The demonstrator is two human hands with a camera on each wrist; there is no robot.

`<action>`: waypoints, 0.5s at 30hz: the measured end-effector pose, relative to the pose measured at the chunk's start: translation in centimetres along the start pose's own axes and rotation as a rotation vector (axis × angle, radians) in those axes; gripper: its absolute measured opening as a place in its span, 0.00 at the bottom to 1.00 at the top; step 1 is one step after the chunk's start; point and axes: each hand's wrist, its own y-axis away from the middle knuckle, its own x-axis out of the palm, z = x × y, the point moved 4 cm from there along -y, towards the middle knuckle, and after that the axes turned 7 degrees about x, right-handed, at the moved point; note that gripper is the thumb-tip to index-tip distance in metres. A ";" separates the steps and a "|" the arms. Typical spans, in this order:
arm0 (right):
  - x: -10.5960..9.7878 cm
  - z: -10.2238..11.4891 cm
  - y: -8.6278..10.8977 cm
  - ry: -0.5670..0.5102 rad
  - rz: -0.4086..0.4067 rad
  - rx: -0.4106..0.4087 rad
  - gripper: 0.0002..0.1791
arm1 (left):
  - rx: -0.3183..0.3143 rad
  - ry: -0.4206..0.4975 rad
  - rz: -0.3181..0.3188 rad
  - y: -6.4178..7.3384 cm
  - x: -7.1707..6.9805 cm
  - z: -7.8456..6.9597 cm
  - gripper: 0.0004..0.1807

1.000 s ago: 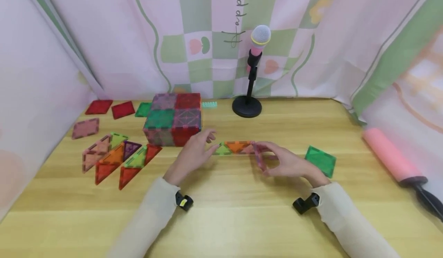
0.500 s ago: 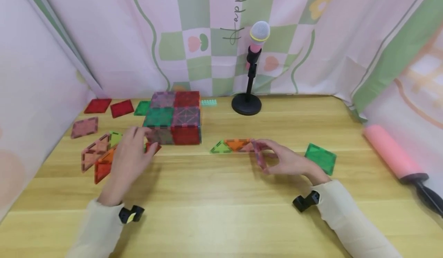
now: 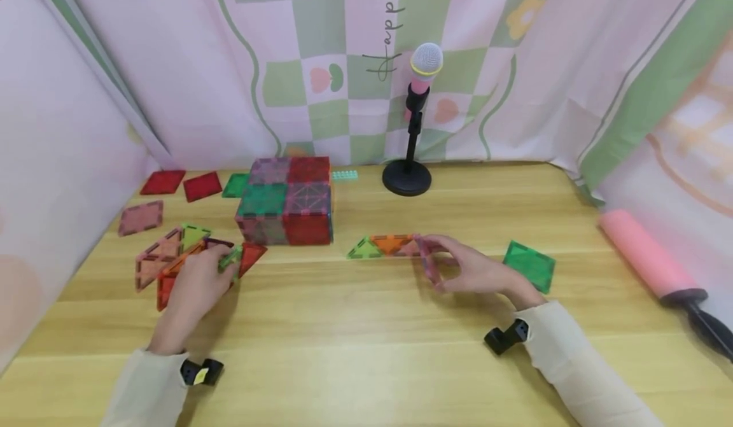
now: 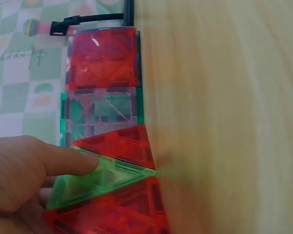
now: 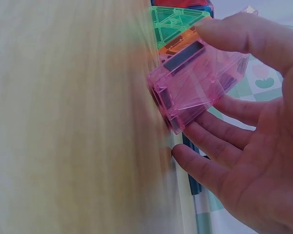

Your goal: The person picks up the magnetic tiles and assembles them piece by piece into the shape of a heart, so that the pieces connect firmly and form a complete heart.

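Left hand (image 3: pixel 197 280), at eight o'clock in the head view, pinches a green triangular tile (image 4: pixel 115 175) between red triangles (image 4: pixel 127 146). Right hand (image 3: pixel 478 269), at four o'clock, pinches a pink tile (image 5: pixel 190 85) at the three-o'clock end of a triangle row (image 3: pixel 389 244).

Nearer me than the tile block (image 3: pixel 285 205) I could sweep my left grip (image 3: pixel 197 284) across bare table (image 3: pixel 343 338), but the block bars the way straight behind it, and the microphone stand (image 3: pixel 415 121) rises to its right.
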 end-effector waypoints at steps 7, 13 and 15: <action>-0.1 0.0 0.1 0.000 0.011 0.020 0.48 | 0.063 -0.023 -0.011 0.1 0.0 -1.7 0.14; -0.1 -0.1 0.2 -0.001 0.008 0.010 0.48 | 0.162 0.006 0.048 0.1 0.3 -5.1 0.10; -0.1 -0.1 0.1 0.004 0.006 0.009 0.47 | 0.209 0.021 0.066 -0.1 0.6 -6.4 0.06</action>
